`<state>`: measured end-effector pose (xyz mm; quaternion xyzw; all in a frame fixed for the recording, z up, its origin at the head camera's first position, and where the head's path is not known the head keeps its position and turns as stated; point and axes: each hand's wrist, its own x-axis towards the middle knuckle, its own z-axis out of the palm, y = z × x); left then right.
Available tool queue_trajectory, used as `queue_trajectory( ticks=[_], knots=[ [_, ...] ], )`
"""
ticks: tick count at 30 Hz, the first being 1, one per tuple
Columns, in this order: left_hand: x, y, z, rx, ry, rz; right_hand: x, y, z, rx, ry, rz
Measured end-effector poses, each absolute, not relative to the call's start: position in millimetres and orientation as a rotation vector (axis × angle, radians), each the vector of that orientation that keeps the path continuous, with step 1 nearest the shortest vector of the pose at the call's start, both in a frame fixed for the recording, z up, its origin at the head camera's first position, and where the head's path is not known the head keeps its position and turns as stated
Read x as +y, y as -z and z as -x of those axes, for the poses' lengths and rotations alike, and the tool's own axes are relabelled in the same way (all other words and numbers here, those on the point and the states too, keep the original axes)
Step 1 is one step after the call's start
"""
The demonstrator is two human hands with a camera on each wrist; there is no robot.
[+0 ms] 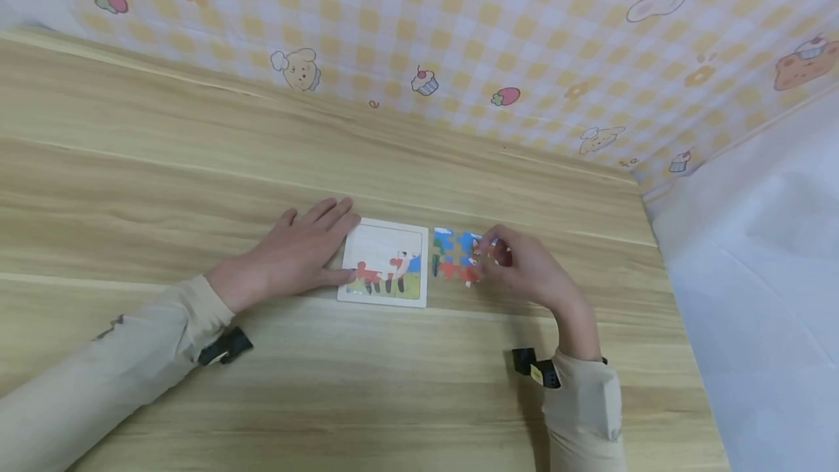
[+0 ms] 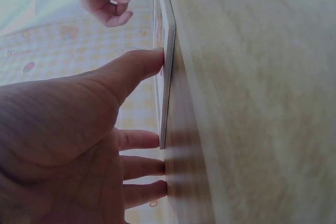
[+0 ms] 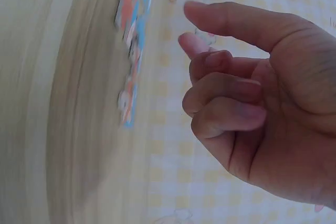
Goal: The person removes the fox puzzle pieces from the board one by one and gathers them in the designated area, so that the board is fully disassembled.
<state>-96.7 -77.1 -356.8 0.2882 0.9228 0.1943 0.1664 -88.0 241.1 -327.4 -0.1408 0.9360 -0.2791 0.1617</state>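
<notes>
A square jigsaw puzzle board (image 1: pixel 382 301) with a white rim lies flat on the wooden table. Fitted pieces (image 1: pixel 387 279) fill its lower and right part, showing a pale animal's body, legs and grass; the upper left is bare white. My left hand (image 1: pixel 301 250) rests at its left edge, thumb on the rim and fingers stretched onto the table. Right of the board lie several loose jigsaw pieces (image 1: pixel 448 269) in blue, red and green. Over them hovers my right hand (image 1: pixel 534 268), partly covering them. In the right wrist view its thumb and index finger stand apart, holding nothing.
The wooden table (image 1: pixel 367 392) runs up to a yellow checked cloth (image 1: pixel 367 28) with cartoon prints at the back. A white surface (image 1: pixel 773 268) lies beyond the table's right edge. Each wrist carries a small black camera (image 1: pixel 226 346).
</notes>
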Motion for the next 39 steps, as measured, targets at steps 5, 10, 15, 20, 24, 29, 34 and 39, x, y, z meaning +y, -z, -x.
queue_trajectory(
  ticks=[5, 10, 15, 20, 24, 29, 34, 39],
  knots=[
    [-77, 358, 97, 2.624, -0.554, -0.816, 225, 323, 84, 2.671, 0.785, 0.461],
    [-77, 358, 98, 2.611, -0.550, -0.801, 204, 325, 82, 2.687, 0.794, 0.595],
    [-78, 359, 99, 2.614, -0.538, -0.812, 181, 331, 84, 2.738, 0.760, 0.702],
    [-79, 359, 100, 2.603, -0.543, -0.822, 169, 336, 86, 2.755, 0.617, 0.624],
    [-78, 360, 100, 2.595, -0.549, -0.829, 166, 340, 86, 2.753, 0.513, 0.619],
    [-78, 359, 99, 2.592, -0.543, -0.841, 166, 343, 86, 2.756, 0.512, 0.620],
    [-81, 357, 99, 2.581, -0.545, -0.845, 166, 343, 85, 2.737, 0.569, 0.632],
    [-82, 357, 100, 2.571, -0.544, -0.854, 166, 344, 85, 2.718, 0.596, 0.628]
  ],
)
